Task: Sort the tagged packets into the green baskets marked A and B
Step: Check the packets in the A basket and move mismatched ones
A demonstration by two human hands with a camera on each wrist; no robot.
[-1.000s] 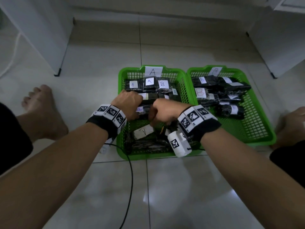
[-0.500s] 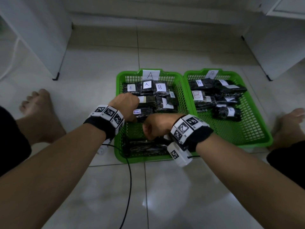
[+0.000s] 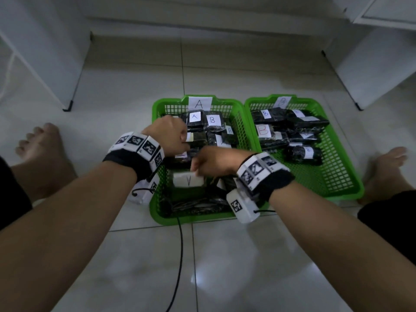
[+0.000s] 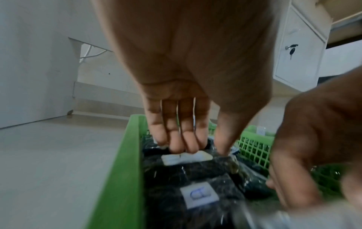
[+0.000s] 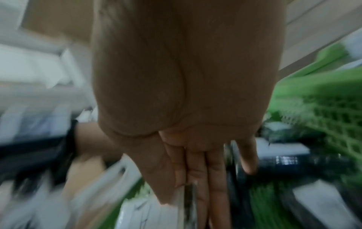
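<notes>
Left hand [image 3: 167,135] resting straight fingertips on a packet [image 4: 187,156] in basket A [image 3: 157,140], right hand [image 3: 212,162] pinching white-tagged packet [image 3: 188,179] over same basket, basket B [image 3: 337,167] lying alongside.

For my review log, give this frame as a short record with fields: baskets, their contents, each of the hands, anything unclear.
basket A: green basket on the left, paper sign A on its far rim
basket B: green basket on the right, sign blurred
contents A: black packets tagged A and B mixed, including a B-tagged packet
contents B: black packets, legible tags read B
left hand: over basket A, fingertips on a packet's white tag
right hand: over basket A, pinching a packet with a white tag
unclear: right wrist view is motion-blurred
</notes>
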